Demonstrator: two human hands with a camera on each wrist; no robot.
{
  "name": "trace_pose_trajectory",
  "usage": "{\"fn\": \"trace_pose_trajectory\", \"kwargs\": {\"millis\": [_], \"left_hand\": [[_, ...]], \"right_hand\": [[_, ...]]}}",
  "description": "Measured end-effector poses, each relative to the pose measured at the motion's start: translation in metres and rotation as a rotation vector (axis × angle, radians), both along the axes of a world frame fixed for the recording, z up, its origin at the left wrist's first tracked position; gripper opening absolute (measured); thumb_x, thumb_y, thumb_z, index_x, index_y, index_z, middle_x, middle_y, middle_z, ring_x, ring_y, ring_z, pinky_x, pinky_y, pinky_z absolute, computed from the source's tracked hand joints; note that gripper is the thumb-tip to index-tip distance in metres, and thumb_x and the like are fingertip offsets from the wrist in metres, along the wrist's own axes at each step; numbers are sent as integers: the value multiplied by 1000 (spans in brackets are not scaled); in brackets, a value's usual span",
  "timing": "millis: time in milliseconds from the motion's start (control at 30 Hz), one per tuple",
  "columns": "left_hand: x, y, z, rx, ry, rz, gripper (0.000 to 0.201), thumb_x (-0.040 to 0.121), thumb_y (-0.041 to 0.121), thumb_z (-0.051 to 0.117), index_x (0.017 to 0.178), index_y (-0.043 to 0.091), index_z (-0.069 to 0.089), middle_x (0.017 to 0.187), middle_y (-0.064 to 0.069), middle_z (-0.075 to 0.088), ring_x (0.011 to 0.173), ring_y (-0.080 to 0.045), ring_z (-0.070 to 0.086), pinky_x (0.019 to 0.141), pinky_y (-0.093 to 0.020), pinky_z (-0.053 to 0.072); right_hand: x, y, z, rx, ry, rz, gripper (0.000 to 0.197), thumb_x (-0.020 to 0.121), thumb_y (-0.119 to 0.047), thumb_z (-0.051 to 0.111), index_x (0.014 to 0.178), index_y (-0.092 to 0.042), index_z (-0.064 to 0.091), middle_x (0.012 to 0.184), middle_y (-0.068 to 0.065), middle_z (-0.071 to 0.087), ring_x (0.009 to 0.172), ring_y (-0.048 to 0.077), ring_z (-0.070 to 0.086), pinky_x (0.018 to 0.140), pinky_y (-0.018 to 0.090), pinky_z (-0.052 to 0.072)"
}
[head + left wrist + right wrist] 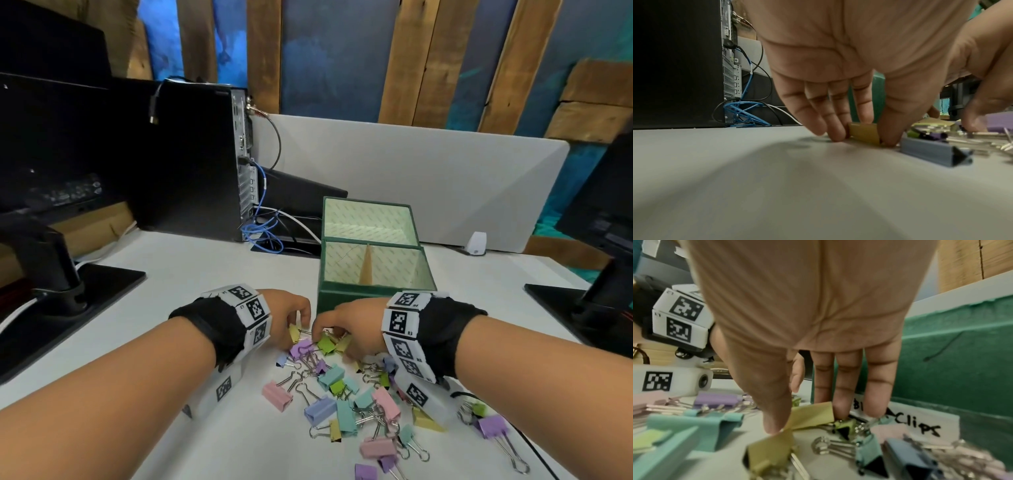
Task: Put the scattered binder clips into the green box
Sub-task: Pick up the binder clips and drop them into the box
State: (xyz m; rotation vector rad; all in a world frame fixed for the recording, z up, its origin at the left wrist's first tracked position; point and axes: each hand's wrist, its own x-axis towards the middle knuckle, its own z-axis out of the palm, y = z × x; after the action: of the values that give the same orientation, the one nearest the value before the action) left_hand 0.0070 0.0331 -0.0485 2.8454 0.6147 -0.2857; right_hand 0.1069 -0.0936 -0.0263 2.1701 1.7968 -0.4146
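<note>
1. Two hands work the far edge of the pile at once, just in front of the green box (375, 294), probably so each can lift a clip over the near wall in one short move.
2. The left hand (287, 317) has its fingers (835, 113) pointed down at the table (191, 274), with a yellow clip (864, 133) pinched between fingertips and thumb. The clip's lower edge seems to rest on the table, so I judge the grip just made and the lift not yet begun.
3. The right hand (352, 323) also reaches down with near-straight fingers (846, 386). The thumb tip presses on one yellow binder clip (774, 449) and the fingertips touch a second yellow one (813, 415) among the clips by the box. I cannot tell whether it has a firm hold on either; it reads as touching, not gripping.
4. Most of the scattered binder clips (346, 407) lie loose on the table between the forearms, pastel bodies with wire handles tangled together, and a few lie apart at the right near a purple clip (493, 426). Tangled handles could drag neighbours along when one is lifted.
5. The box stands open, its lid (368, 216) tilted back. The visible interior shows only a pale lining and a tan strip; no clips can be seen in it, so the task looks barely started.
6. A white label (920, 423) on the box's near wall ends in "Clips".
</note>
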Motion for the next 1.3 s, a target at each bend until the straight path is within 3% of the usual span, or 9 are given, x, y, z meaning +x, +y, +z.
{"fn": "trace_pose_trajectory", "kwargs": {"millis": [133, 300, 467, 600, 700, 900, 1000, 1100, 1300], "left_hand": [[-1, -4, 2, 34, -15, 55, 50, 71, 29, 76, 116, 29, 55, 107, 8, 53, 94, -13, 54, 83, -26, 46], [-2, -6, 4, 22, -75, 4, 34, 73, 30, 69, 106, 26, 61, 101, 9, 45, 97, -14, 54, 87, -30, 48], [-4, -5, 7, 32, -180, -4, 28, 77, 28, 66, 103, 23, 58, 100, 8, 43, 88, -12, 48, 83, -28, 47], [-5, -4, 9, 8, -280, -19, 31, 79, 28, 63, 109, 24, 56, 101, 8, 44, 82, -12, 48, 73, -24, 40], [-6, -4, 11, -18, -351, -59, 37, 82, 31, 60, 118, 27, 54, 110, 7, 48, 87, -13, 56, 80, -28, 47], [-9, 0, 15, 2, -500, -52, 41, 86, 36, 58, 126, 36, 47, 109, 16, 45, 96, -7, 55, 81, -23, 47], [-9, 3, 27, 1, -533, -54, 44, 85, 34, 61, 126, 36, 46, 112, 15, 49, 97, -7, 53, 79, -21, 43], [-3, 1, 45, -13, -561, -36, 42, 83, 33, 64, 123, 35, 50, 112, 14, 53, 99, -8, 56, 79, -21, 42], [24, 0, 65, -4, -589, 4, 31, 82, 31, 66, 112, 31, 58, 108, 11, 55, 97, -9, 57, 81, -23, 45]], "right_hand": [[3, -1, 0, 12, 17, 7, 50, 82, -17, 67, 125, -30, 47, 98, 0, 53, 84, 18, 51, 61, 25, 39], [5, -5, 4, 10, 20, -15, 41, 82, -16, 65, 119, -22, 49, 94, 2, 53, 79, 17, 48, 55, 23, 33], [6, -6, 1, 27, 25, -41, 44, 80, -15, 67, 119, -22, 46, 108, 9, 62, 81, 19, 51, 59, 27, 37], [10, -8, -1, -8, 20, -62, 38, 80, -15, 68, 114, -20, 51, 94, 1, 57, 79, 17, 51, 56, 21, 35], [11, -8, 0, 7, 16, -61, 36, 79, -16, 66, 112, -21, 53, 92, -1, 56, 79, 16, 51, 59, 22, 38], [26, -17, 49, 202, 262, -233, 20, 82, -20, 61, 100, -27, 59, 83, -2, 61, 71, 12, 55, 76, 29, 52], [42, -20, 71, 442, 348, -316, 19, 82, -16, 61, 97, -28, 59, 83, 0, 62, 68, 13, 56, 69, 27, 51], [55, -13, 68, 666, 264, -361, 23, 82, -16, 63, 103, -25, 60, 87, -3, 60, 69, 11, 55, 61, 20, 45], [59, -2, 47, 731, 180, -427, 37, 86, -9, 56, 120, -24, 53, 103, -1, 61, 91, 19, 61, 79, 29, 50]]}}
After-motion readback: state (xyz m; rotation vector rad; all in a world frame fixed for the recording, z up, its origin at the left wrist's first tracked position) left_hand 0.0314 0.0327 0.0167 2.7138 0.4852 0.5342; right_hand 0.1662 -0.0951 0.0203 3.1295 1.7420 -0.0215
